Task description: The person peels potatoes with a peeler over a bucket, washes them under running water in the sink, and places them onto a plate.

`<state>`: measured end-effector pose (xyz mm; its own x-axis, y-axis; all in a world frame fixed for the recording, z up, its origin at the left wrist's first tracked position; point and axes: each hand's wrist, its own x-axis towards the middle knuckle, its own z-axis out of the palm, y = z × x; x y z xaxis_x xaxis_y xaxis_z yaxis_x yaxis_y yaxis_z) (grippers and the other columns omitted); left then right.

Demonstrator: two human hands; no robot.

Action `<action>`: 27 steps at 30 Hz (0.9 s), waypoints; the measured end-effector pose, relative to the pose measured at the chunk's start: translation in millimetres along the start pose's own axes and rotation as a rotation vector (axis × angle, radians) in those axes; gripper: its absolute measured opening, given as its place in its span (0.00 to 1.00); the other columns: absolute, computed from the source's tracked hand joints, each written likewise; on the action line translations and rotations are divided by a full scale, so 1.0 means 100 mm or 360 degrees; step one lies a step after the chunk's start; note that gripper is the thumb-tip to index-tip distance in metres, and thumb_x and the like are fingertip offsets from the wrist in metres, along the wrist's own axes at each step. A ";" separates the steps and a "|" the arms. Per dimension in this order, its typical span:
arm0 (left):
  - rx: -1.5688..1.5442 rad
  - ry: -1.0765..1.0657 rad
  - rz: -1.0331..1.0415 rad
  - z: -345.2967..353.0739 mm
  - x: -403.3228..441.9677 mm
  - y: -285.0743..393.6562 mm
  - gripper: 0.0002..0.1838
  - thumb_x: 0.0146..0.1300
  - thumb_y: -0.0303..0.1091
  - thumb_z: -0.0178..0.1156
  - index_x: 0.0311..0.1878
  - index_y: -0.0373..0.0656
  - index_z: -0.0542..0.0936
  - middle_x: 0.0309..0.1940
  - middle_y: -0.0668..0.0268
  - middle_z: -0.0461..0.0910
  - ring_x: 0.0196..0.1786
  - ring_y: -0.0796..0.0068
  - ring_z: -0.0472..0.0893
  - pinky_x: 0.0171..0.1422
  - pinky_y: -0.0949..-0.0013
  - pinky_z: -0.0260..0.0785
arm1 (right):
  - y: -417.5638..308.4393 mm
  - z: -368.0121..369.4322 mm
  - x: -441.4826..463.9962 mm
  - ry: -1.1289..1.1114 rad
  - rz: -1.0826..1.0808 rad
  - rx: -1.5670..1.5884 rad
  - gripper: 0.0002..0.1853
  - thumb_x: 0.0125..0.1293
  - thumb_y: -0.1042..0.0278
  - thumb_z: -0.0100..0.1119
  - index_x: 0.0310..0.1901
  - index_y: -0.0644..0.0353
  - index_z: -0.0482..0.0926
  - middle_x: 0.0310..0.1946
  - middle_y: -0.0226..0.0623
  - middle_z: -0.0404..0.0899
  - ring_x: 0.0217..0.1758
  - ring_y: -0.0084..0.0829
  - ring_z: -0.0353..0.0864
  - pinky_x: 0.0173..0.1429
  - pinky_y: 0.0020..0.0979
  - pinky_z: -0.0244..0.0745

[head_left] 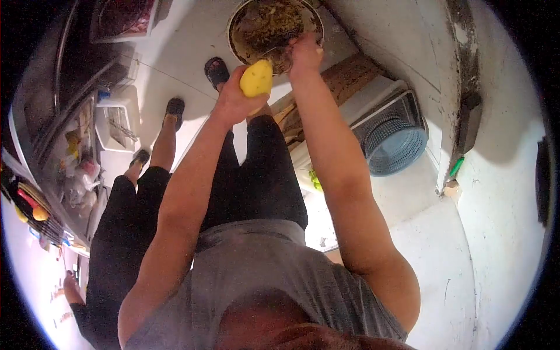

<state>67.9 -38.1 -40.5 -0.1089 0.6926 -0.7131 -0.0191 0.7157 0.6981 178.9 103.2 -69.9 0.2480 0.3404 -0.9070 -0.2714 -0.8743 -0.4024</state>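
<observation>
My left hand (234,99) is wrapped round a peeled potato (256,79), yellow with a few small dark spots. It is held just short of a round bin (232,36) with a pale rim, which has brownish peelings (271,26) inside. My right hand (305,55) is over the right side of that rim, its fingers curled together. Whatever sits in those fingers is blurred against the peelings, so I cannot make it out. The potato and my right hand are a short distance apart.
Blue plastic baskets (396,146) stand to the right beside a wall. On the left are a white bin (116,123) and a shelf with plastic bags (84,181). Another person in dark clothes (125,233) stands close on my left. A tub (122,20) with reddish contents is at upper left.
</observation>
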 end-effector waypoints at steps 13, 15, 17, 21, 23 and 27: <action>-0.0640 -0.0159 -0.0243 -0.08 0.03 -0.03 0.35 0.53 0.37 0.66 0.65 0.39 0.66 0.53 0.59 0.75 0.55 0.66 0.74 0.62 0.65 0.66 | 0.61 -0.46 1.36 -0.0186 -0.0447 -0.0428 0.19 0.70 0.48 0.45 0.51 0.55 0.65 0.42 0.35 0.66 0.41 0.33 0.63 0.42 0.39 0.65; -0.1308 -0.0271 -0.0482 -0.06 0.00 0.01 0.33 0.57 0.36 0.63 0.65 0.39 0.66 0.54 0.59 0.75 0.55 0.68 0.75 0.61 0.66 0.66 | 0.66 -0.62 1.47 -0.0439 -0.0314 -0.1064 0.30 0.68 0.46 0.50 0.65 0.50 0.57 0.62 0.35 0.56 0.64 0.40 0.53 0.61 0.44 0.63; -0.1025 -0.0399 -0.0436 -0.03 -0.01 0.02 0.30 0.60 0.35 0.60 0.65 0.38 0.65 0.54 0.60 0.74 0.54 0.69 0.75 0.60 0.68 0.67 | 0.73 -0.73 1.49 -0.0517 -0.0249 -0.1314 0.38 0.66 0.44 0.53 0.73 0.48 0.53 0.72 0.37 0.52 0.75 0.44 0.49 0.71 0.47 0.62; -0.1163 -0.0389 -0.0607 -0.01 -0.03 0.23 0.29 0.62 0.34 0.59 0.65 0.35 0.65 0.53 0.60 0.74 0.52 0.69 0.76 0.58 0.69 0.69 | -0.15 -0.15 0.05 -0.0218 0.0264 -0.0058 0.39 0.65 0.40 0.52 0.72 0.49 0.54 0.66 0.38 0.63 0.72 0.42 0.56 0.69 0.45 0.64; -0.1193 -0.0434 -0.0575 0.02 -0.04 0.20 0.30 0.62 0.36 0.59 0.65 0.35 0.64 0.53 0.59 0.74 0.52 0.69 0.77 0.57 0.68 0.69 | -0.25 -0.12 -0.11 -0.0215 0.0177 -0.0142 0.34 0.66 0.40 0.50 0.67 0.50 0.56 0.58 0.38 0.67 0.63 0.38 0.58 0.60 0.42 0.63; -0.0319 -0.0428 -0.0298 -0.02 0.16 0.12 0.41 0.55 0.45 0.66 0.67 0.34 0.61 0.55 0.56 0.74 0.54 0.65 0.77 0.58 0.68 0.69 | -0.36 -0.06 -0.16 -0.0212 -0.0122 -0.0330 0.19 0.69 0.45 0.44 0.47 0.54 0.65 0.35 0.34 0.71 0.29 0.28 0.62 0.28 0.33 0.57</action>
<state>64.1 -18.4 -43.9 0.1788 0.5693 -0.8024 -0.2107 0.8188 0.5340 190.6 127.1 -39.6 0.1323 0.4392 -0.8886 -0.0568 -0.8916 -0.4492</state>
